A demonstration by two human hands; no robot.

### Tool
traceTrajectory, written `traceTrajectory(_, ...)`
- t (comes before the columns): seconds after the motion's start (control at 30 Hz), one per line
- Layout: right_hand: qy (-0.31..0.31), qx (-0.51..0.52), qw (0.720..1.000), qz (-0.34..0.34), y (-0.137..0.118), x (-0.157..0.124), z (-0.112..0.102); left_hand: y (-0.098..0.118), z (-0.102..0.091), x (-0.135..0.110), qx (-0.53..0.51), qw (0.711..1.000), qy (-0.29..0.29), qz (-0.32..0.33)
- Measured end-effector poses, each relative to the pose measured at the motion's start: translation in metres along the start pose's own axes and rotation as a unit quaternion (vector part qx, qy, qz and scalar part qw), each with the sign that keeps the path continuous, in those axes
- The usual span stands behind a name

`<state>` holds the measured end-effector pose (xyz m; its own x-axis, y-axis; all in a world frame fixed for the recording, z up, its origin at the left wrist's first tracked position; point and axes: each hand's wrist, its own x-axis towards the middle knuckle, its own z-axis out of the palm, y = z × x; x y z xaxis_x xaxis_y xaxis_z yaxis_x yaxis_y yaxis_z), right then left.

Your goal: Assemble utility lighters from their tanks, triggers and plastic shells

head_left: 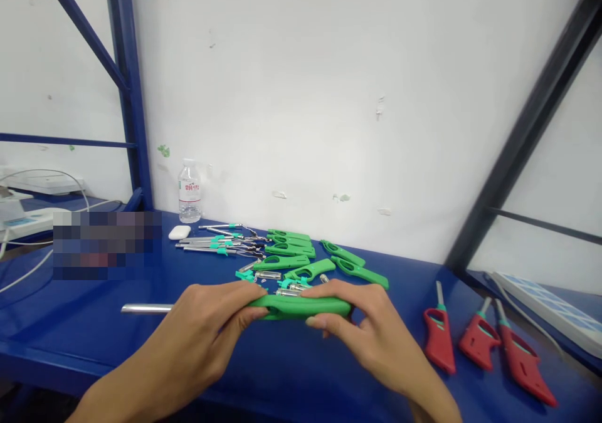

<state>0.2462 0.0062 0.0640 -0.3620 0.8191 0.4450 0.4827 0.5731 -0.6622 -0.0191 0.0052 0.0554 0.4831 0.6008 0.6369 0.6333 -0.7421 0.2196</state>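
Observation:
Both my hands grip one green lighter (301, 306) with a long metal tube (145, 309) that sticks out to the left. My left hand (207, 326) is closed round the end of the green handle where the tube begins. My right hand (362, 329) pinches the handle's right end, fingers curled under it. The lighter is held level, just above the blue table (70, 323). Right behind it lies a heap of green handle shells (291, 250), and small metal and teal parts (268, 277).
Several metal tubes with teal fittings (211, 241) lie at the back beside a white earbud case (179, 232) and a water bottle (189, 191). Three red lighters (480, 341) lie on the right. Blue rack posts (129, 84) and a dark diagonal brace (527, 128) frame the table.

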Motion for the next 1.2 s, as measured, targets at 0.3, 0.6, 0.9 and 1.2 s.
traceTrajectory(0.3,-0.007,0.037,0.999,0.03,-0.003,-0.001,-0.002,-0.003,0.011,-0.006,0.03,0.999,0.028,0.002)
traceTrajectory(0.6,0.036,-0.088,0.995,0.04,0.009,0.005,-0.008,-0.001,0.019,-0.012,0.069,0.99,-0.111,-0.05)
traceTrajectory(0.9,-0.086,-0.25,0.956,0.127,0.043,0.007,-0.001,-0.003,0.026,-0.02,0.03,0.978,-0.199,-0.057)
traceTrajectory(1.2,-0.103,-0.281,0.946,0.127,0.039,0.011,0.015,-0.001,0.023,-0.016,-0.006,0.968,-0.243,-0.056)
